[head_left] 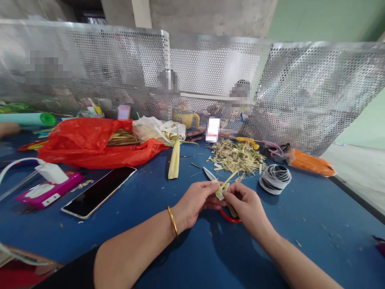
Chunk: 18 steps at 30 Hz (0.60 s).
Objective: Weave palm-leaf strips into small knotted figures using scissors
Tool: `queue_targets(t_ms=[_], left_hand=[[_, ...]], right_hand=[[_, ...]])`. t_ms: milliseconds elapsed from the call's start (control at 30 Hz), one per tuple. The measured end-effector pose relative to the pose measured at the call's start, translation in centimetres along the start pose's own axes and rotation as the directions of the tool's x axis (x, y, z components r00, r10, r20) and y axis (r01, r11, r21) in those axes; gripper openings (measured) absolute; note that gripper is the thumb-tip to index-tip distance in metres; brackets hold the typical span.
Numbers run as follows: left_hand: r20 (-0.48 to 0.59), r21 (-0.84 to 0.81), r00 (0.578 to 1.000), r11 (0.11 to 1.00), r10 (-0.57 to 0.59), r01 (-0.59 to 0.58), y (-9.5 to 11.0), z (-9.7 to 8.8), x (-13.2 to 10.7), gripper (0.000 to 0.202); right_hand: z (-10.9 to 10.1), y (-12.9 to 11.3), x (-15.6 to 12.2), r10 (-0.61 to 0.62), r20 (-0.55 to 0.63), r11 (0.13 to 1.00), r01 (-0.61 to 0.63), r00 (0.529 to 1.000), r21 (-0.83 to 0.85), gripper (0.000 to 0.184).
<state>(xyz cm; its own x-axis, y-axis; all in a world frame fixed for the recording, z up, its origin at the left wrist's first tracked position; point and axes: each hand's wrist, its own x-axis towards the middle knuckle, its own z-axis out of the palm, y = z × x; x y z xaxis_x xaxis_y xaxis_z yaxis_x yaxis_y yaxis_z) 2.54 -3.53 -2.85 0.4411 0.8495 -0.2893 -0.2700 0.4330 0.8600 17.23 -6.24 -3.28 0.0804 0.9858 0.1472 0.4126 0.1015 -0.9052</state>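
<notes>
My left hand (203,200) and my right hand (246,202) meet over the blue table, both closed on a small piece of pale yellow-green husk (221,192). A thin strip of the husk sticks up between them. Under my hands lie scissors (230,216) with red handles, one blade pointing away to the upper left; the fingers hide their middle. Just beyond is a heap of chopped dry husk bits (239,156). A spool of white and black thread (275,179) stands to the right of my right hand. One longer husk strip (174,160) lies ahead on the left.
A red plastic bag (81,140) with dried husks lies at left, near a dark phone (100,192) and a purple power strip (49,190). An orange packet (311,162) is at right. Perforated metal panels (210,60) border the far edge, with people behind them.
</notes>
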Motion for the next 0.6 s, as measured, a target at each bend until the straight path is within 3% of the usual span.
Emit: queue_targets(t_ms=[100,200,267,300,433,533,600], left_hand=[[-0.022,0.018,1.000,1.000,-0.008,0.008,-0.09,-0.06,-0.05,0.023],[-0.019,-0.009,1.000,1.000,-0.008,0.007,-0.21,-0.05,-0.12,0.022],[0.023,-0.031,1.000,0.999,-0.014,0.015,-0.33,-0.06,-0.09,0.021],[0.044,-0.045,0.999,0.999,-0.024,0.026,-0.38,-0.07,-0.04,0.020],[0.074,-0.129,0.994,0.988,-0.077,0.086,-0.42,-0.19,0.18,0.016],[0.094,-0.176,0.993,0.980,-0.075,0.090,-0.28,-0.24,0.22,0.018],[0.091,-0.184,0.994,0.980,-0.064,0.080,-0.21,-0.21,0.18,0.019]], right_hand=[[-0.28,-0.50,-0.11,-0.206,-0.002,0.974,0.205,0.979,-0.098,0.017],[-0.50,-0.97,-0.31,-0.504,0.077,0.813,0.502,0.860,-0.294,0.012],[-0.49,-1.09,-0.45,-0.594,0.133,0.717,0.597,0.794,-0.359,0.014],[-0.44,-1.06,-0.50,-0.607,0.128,0.705,0.606,0.784,-0.368,0.014],[-0.24,-0.68,-0.49,-0.506,-0.030,0.831,0.479,0.862,-0.283,0.014],[-0.10,-0.45,-0.39,-0.355,-0.149,0.926,0.325,0.923,-0.192,0.018],[0.04,-0.35,-0.33,-0.214,-0.168,0.974,0.196,0.962,-0.118,0.019]])
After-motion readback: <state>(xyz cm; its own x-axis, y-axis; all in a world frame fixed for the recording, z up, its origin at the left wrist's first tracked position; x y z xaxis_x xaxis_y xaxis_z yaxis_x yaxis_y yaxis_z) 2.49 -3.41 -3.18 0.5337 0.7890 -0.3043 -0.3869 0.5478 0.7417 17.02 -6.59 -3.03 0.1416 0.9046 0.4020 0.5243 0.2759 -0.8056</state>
